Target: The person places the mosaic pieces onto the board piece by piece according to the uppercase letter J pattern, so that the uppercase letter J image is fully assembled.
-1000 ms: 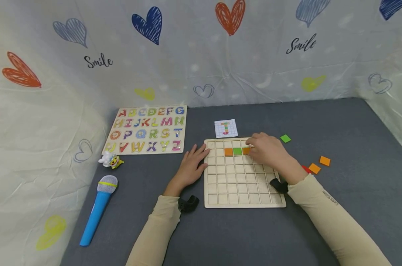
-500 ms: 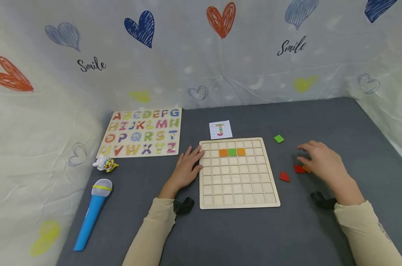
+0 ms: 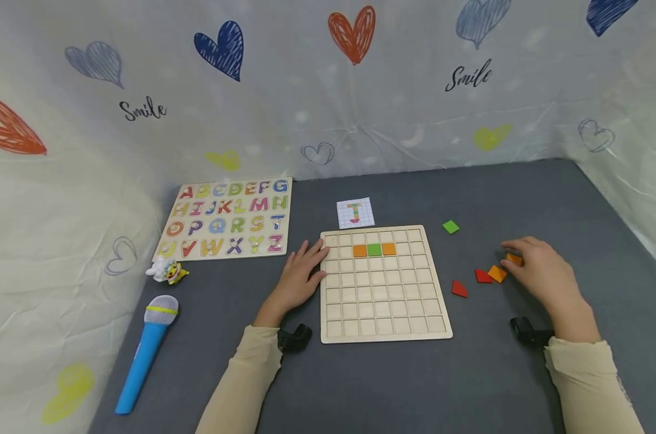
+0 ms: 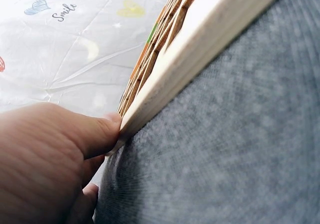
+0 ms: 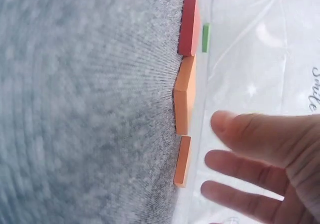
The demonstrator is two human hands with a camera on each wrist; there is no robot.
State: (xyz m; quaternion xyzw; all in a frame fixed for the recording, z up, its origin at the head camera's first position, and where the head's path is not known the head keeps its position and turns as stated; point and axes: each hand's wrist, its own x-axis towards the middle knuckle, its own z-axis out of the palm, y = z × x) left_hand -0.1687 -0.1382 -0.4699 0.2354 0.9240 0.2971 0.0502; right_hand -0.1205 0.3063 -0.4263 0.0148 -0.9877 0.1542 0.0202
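Observation:
My left hand point(image 3: 295, 282) rests at the left edge of a wooden grid board point(image 3: 381, 293), thumb and fingertips against its rim, as the left wrist view also shows. One row of the board holds an orange tile point(image 3: 359, 251), a green tile point(image 3: 374, 249) and a second orange tile point(image 3: 389, 249). To the right of the board, my right hand point(image 3: 547, 274) hovers around a loose orange tile point(image 3: 514, 259). In the right wrist view, its thumb and fingers point(image 5: 240, 126) are spread apart beside the orange tiles point(image 5: 182, 161), gripping nothing.
Near the right hand lie another orange tile point(image 3: 497, 274) and two red pieces point(image 3: 483, 276). A green tile point(image 3: 450, 226) is farther back. Behind the board is a pattern card point(image 3: 355, 213). On the left are an alphabet board point(image 3: 225, 220), small toy figures point(image 3: 167, 270) and a blue microphone point(image 3: 146, 355).
My right hand has left the orange tile on the board and moved right to the loose tiles. The left hand stays at the board's edge while the view shifts slightly.

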